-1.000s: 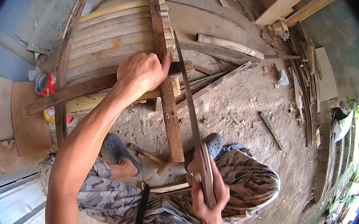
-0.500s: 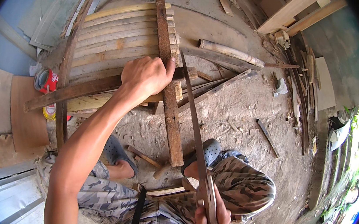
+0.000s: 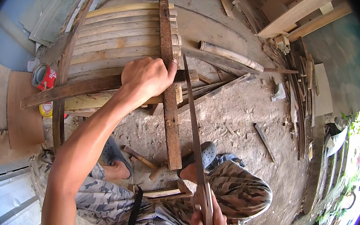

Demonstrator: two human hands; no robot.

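My left hand (image 3: 148, 78) is closed round a dark wooden board (image 3: 77, 86), near its right end. That board lies crosswise over two long rough beams, the right one (image 3: 168, 98) beside my thumb and the left one (image 3: 65, 65) farther off. Below my chest, my right hand (image 3: 210, 223) grips the wooden handle of a handsaw (image 3: 194, 127). Its long blade points away from me and meets the board just right of the right beam. A short board end (image 3: 192, 75) sticks out past the blade. Pale slats (image 3: 117, 42) lie side by side under the beams.
A hammer (image 3: 142, 157) lies on the floor between my feet. Red paint cans (image 3: 43, 76) stand at the left. Beyond the saw are a bamboo piece (image 3: 229, 57) and loose planks (image 3: 217, 92). Scrap wood (image 3: 298, 90) is heaped along the right wall.
The saw has shifted slightly along its length, with my right hand a little lower and to the left. My left hand keeps its hold on the board. The whole view has tilted slightly.
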